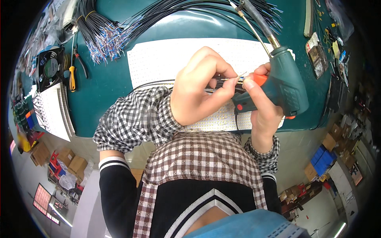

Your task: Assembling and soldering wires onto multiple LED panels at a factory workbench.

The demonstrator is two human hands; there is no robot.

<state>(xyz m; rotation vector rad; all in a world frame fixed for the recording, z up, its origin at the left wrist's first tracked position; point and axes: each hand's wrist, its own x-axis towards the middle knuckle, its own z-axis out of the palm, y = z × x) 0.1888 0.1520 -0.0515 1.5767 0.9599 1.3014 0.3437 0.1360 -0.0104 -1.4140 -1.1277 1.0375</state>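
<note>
My left hand (200, 87) is closed in a pinch on a black cable (152, 83), close to its thin stripped wire ends (241, 77). The cable runs back leftward under my left wrist. A green soldering gun (289, 85) with an orange trigger (260, 79) lies in my right hand (264, 105), its long metal tip and feed tube aimed up and away. My right thumb and fingertips meet beside the trigger, right at the wire ends; whether they also pinch a wire is hard to see. Beneath both hands are white boards (154, 59) dotted with rows of small parts.
A thick bundle of black cables (93, 23) with coloured ends lies at the far left, more cables arching across the back. Left on the green table (103, 79) are a yellow screwdriver (72, 79), pliers (82, 65), a fan (50, 67) and stacked white boards (55, 107). Small packages (317, 57) lie right.
</note>
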